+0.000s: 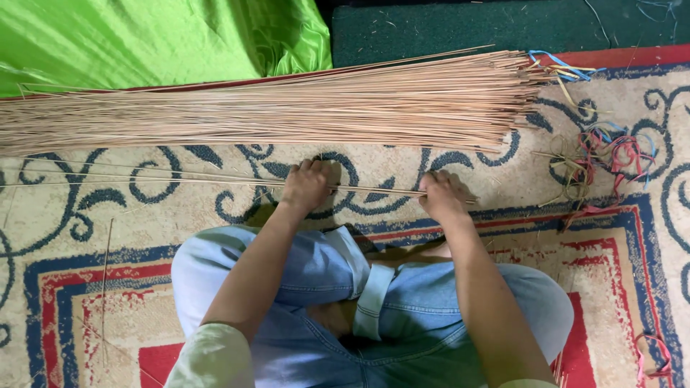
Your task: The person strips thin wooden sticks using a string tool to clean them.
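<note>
I sit cross-legged on the carpet (632, 287), jeans (323, 287) under my forearms. My left hand (305, 185) is closed around a few thin sticks (180, 178), its grip knuckles-up. My right hand (443, 195) is closed on the same sticks, near their right ends, which poke out just past it. The sticks run straight between both hands, low over the carpet, and trail far to the left past my left hand. Beyond my hands, on the far side, lies the big bundle (287, 108) of the same sticks, stretched left to right, apart from my grip. Far left behind it sits a green cloth (144, 36). To the right, near the bundle's end, lies a tangle of coloured bands (611, 154), well apart from my right hand.
</note>
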